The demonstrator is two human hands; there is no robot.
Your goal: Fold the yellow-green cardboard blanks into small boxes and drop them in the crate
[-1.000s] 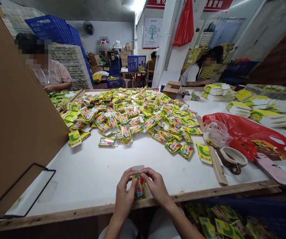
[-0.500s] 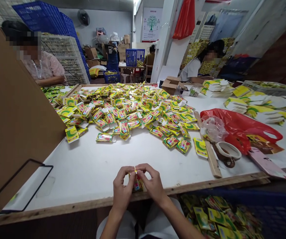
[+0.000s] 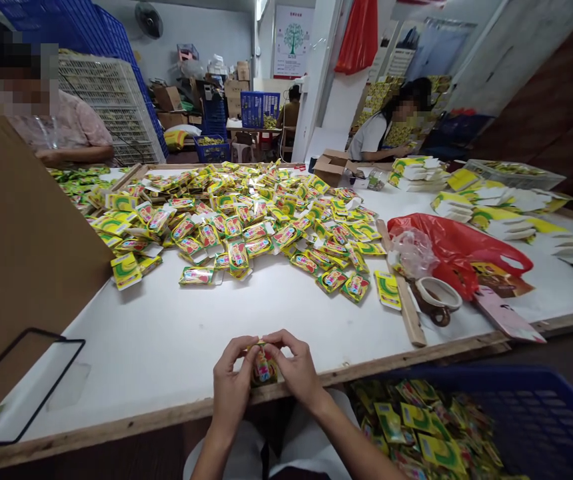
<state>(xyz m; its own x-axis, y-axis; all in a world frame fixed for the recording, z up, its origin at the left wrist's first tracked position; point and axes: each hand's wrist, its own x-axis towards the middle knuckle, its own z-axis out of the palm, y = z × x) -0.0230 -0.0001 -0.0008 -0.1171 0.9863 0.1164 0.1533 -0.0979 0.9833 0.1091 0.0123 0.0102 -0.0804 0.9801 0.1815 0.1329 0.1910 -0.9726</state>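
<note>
Both of my hands pinch one small yellow and green packet (image 3: 263, 367) at the near edge of the white table (image 3: 176, 333). My left hand (image 3: 231, 387) grips its left side and my right hand (image 3: 295, 370) its right side, fingers curled round it. A large heap of the same packets (image 3: 246, 213) covers the middle of the table beyond my hands.
A blue crate (image 3: 516, 413) holding several packets sits low at my right. A tall cardboard sheet (image 3: 11, 253) stands at the left. A red plastic bag (image 3: 461, 247), a tape roll (image 3: 439, 293) and a wooden strip (image 3: 401, 293) lie right. Other people sit at the far side.
The packet's white top flap, sticking up a second ago, is now folded down. My hands have turned the packet lower between them. The view has swung right and down.
</note>
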